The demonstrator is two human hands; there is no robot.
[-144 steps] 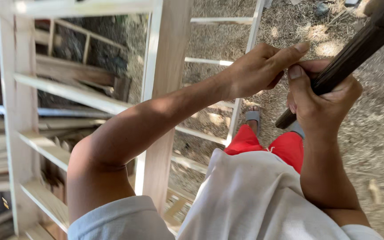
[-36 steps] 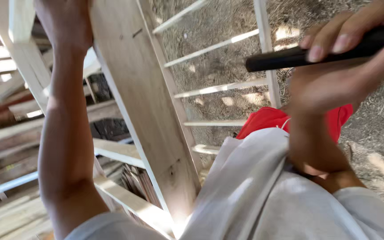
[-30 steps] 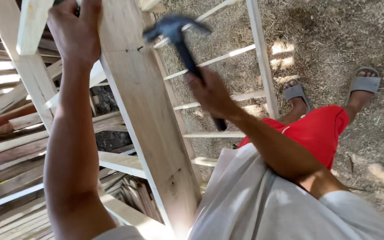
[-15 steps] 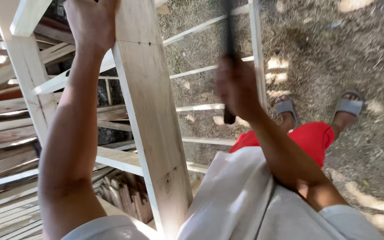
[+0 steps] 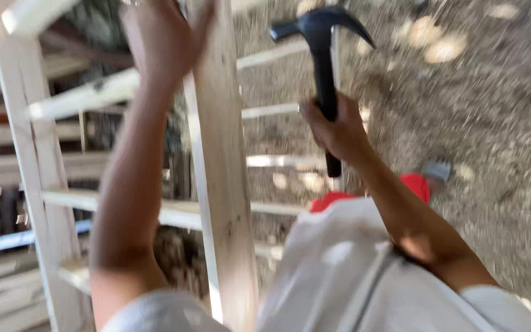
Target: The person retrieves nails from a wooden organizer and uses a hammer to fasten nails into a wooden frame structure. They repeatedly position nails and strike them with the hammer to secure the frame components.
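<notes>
My right hand [image 5: 334, 126] is closed around the handle of a black claw hammer [image 5: 322, 37], which stands upright with its head near the top of the view. A pale wooden upright [image 5: 219, 166] runs down the middle, just left of the hammer. My left hand [image 5: 166, 37] presses against that upright near its top, where a thin slat [image 5: 81, 98] meets it. The frame is blurred with motion.
A second upright [image 5: 29, 154] and several cross slats form a wooden frame at the left. Thin slats [image 5: 271, 110] cross behind the hammer. Dry dirt ground [image 5: 493, 123] lies to the right. My red shorts [image 5: 413, 184] and one grey sandal [image 5: 437, 169] show below.
The hammer has swung from pointing away up to upright, its head now showing at the top. My left hand stays on the upright. The view has shifted left and blurred.
</notes>
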